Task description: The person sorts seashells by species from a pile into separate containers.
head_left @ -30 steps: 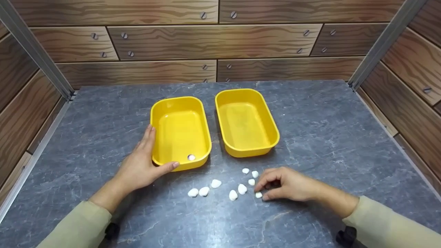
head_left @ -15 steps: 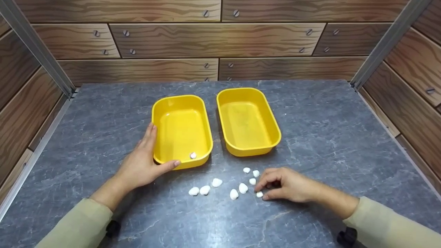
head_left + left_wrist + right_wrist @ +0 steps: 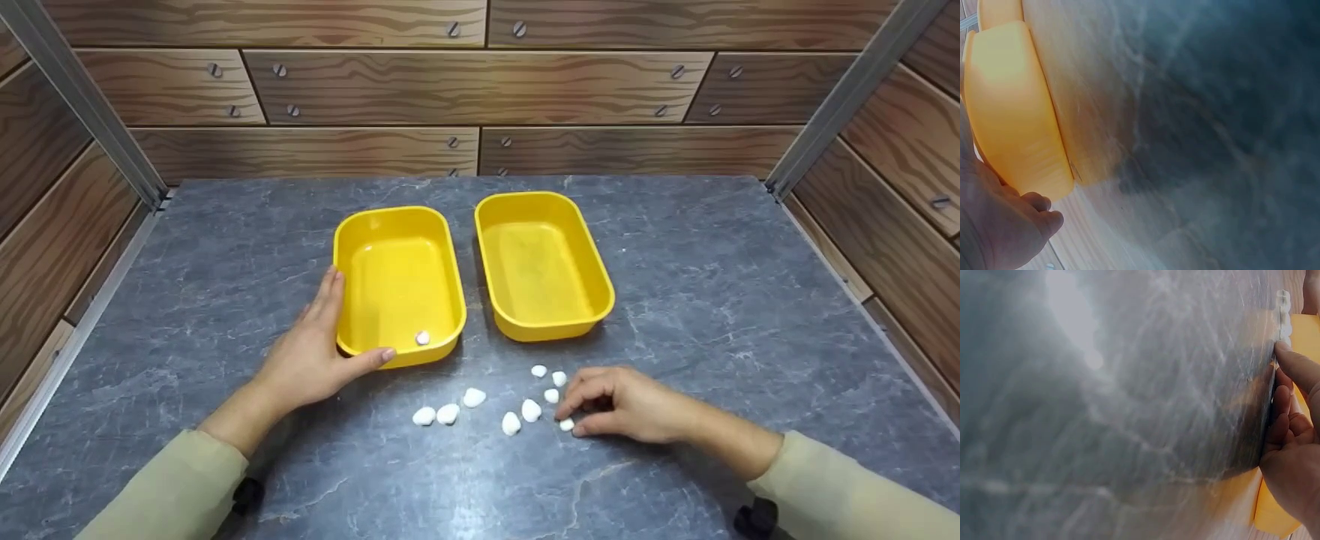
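Note:
My left hand [image 3: 307,356] spans the near left corner of the left yellow tray [image 3: 454,277]. Its fingers lie straight along the side wall and the thumb rests at the front rim. Inside that tray, near the front, sits one small whitish piece [image 3: 423,338]. My right hand [image 3: 634,405] is low over the table, pinching a small white pebble [image 3: 567,425] between thumb and index finger; the remaining fingers are bent. Several more white pebbles [image 3: 531,410] lie just left of it. In the right wrist view the right thumb [image 3: 1297,368] reaches toward a row of white pebbles [image 3: 1285,318].
A second yellow tray [image 3: 606,289] stands to the right of the first, with a narrow gap between them. Three white pebbles [image 3: 448,414] lie in front of the left tray. Wood-patterned panels [image 3: 480,86] enclose the grey marbled table [image 3: 712,300] at the back and sides.
The head view has drifted slightly. Both hands, the trays and the pebbles keep practically the same places relative to each other.

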Motion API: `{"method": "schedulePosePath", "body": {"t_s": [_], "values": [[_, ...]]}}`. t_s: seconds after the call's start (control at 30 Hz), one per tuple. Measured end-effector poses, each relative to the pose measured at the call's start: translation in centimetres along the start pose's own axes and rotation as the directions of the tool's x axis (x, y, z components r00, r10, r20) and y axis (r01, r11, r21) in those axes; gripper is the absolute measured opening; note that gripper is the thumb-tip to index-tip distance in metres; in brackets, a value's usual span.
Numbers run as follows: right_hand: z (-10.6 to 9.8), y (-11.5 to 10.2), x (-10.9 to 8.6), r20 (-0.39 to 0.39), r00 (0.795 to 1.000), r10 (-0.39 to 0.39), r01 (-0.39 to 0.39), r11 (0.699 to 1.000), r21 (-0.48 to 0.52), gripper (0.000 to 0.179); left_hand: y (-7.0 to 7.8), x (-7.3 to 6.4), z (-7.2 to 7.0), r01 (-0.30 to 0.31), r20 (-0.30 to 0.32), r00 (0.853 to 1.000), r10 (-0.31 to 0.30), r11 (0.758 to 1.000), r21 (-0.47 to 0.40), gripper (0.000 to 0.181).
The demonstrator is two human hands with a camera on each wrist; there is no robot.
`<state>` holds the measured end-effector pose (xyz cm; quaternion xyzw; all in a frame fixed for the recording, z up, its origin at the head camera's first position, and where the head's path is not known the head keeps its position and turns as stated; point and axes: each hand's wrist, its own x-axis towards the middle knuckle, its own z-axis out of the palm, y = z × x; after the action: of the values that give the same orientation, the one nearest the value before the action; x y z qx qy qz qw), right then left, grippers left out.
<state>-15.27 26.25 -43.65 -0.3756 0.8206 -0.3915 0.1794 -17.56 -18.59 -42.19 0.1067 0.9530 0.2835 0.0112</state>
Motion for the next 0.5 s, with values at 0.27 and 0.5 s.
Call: {"method": "schedulePosePath", "body": {"t_s": [0.27, 0.5], "values": [[0.02, -0.25, 0.05, -0.004, 1.000, 0.009, -0.009, 1.000, -0.019, 0.018, 0.05, 0.06, 0.04, 0.002, -0.002, 1.000, -0.002, 1.000, -0.004, 0.132], [0.00, -0.31, 0.14, -0.001, 1.000, -0.012, 0.012, 0.999, -0.048, 0.016, 0.03, 0.04, 0.04, 0.009, 0.002, 1.000, -0.009, 1.000, -0.002, 0.131]]}}
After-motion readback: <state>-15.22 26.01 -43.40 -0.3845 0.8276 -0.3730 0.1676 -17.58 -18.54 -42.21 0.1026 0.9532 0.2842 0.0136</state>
